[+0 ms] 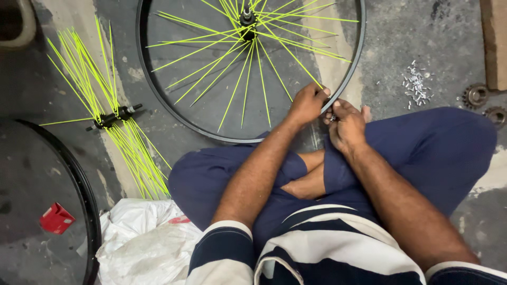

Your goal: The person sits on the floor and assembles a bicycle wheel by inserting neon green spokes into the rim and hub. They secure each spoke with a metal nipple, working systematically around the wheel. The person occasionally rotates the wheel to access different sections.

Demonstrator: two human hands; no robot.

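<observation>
A black bicycle rim laced with neon yellow-green spokes lies flat on the concrete floor in front of my crossed legs. Its hub sits near the top edge. My left hand pinches the end of one spoke where it meets the rim's near right edge. My right hand is just beside it, outside the rim, with its fingers closed on a small metal piece that looks like a spoke nipple.
A second hub with a fan of loose yellow-green spokes lies at left. Another black rim curves at lower left, near a small red box and a white sack. A pile of small metal nipples and two sprockets lie at right.
</observation>
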